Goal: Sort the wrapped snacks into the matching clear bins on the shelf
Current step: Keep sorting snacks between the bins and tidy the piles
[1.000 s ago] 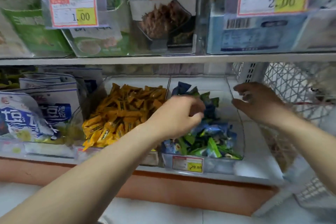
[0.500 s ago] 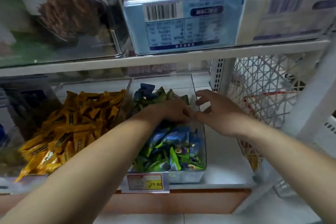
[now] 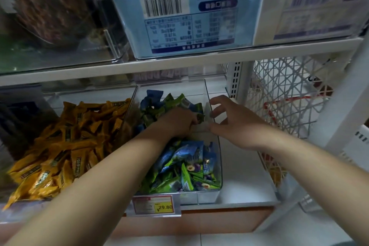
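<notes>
Head view, looking down on the lower shelf (image 3: 245,181) with both bare forearms stretched forward. Reaches with the left hand (image 3: 177,124) into the right-hand clear bin (image 3: 205,195), low over the heap of blue and green wrapped snacks (image 3: 185,166) piled inside. Keeps the knuckles up and the fingers curled under, pinching a green wrapped snack (image 3: 200,119) with one end poking out at the fingertips, close to the bin's right wall and above the heap.

Places the right hand (image 3: 233,124) just outside that same wall, fingers spread and loosely bent, holding nothing. Touches the clear wall with the fingertips and thumb, with the index finger lifted a little above the rim. Brings the two hands near each other, apart by the wall alone.

Shows the left-hand clear bin (image 3: 89,95) touching the first, heaped with yellow wrapped snacks (image 3: 65,154). Shows a price tag (image 3: 153,204) marked 29.80 clipped at the shelf front below the right-hand bin. Shows a white lattice basket (image 3: 283,90) to the right, beyond the shelf upright. Shows the upper shelf (image 3: 259,54) overhead, carrying a blue box (image 3: 179,26) with a barcode, upside down to the camera.
</notes>
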`<state>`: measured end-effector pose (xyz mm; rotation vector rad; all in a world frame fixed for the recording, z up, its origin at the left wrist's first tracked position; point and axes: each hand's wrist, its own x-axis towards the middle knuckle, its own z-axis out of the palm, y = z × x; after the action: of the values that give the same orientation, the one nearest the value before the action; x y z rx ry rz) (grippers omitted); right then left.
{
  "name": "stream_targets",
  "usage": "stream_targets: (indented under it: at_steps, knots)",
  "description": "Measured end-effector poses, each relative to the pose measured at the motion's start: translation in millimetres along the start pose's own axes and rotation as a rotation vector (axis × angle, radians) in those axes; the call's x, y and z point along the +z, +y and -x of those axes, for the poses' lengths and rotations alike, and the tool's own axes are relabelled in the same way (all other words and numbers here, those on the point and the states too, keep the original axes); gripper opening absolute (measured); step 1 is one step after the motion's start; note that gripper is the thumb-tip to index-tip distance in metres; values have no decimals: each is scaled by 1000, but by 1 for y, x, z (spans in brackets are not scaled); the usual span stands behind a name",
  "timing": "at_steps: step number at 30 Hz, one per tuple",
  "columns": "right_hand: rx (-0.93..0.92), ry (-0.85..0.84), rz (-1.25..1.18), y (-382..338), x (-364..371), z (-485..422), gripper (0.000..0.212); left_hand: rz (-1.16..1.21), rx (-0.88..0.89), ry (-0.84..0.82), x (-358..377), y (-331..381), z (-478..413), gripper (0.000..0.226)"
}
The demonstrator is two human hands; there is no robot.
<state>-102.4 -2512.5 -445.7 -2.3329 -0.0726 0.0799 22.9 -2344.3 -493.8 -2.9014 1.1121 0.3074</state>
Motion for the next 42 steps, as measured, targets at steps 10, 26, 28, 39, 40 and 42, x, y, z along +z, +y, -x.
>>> stream_targets:
  at_steps: [10,26,28,39,40,42]
  knots:
    - [8,-27,1,-2,-1,1,63,148,75,-146,0,0,1,9]
    - [-279,204,-32,-46,16,-5,24,1185,-87,513,-72,13,111,19]
    - [-285,207,-185,-62,21,-5,14,1364,-119,528,-68,12,130,32]
    - [-510,-223,401,-110,86,-32,40,742,-438,701,-37,-44,205,27]
    - [-511,-271,472,-113,91,-37,43,737,-442,686,-33,-46,205,30]
    - [-453,-363,554,-114,97,-47,50,746,-394,649,-27,-48,204,27]
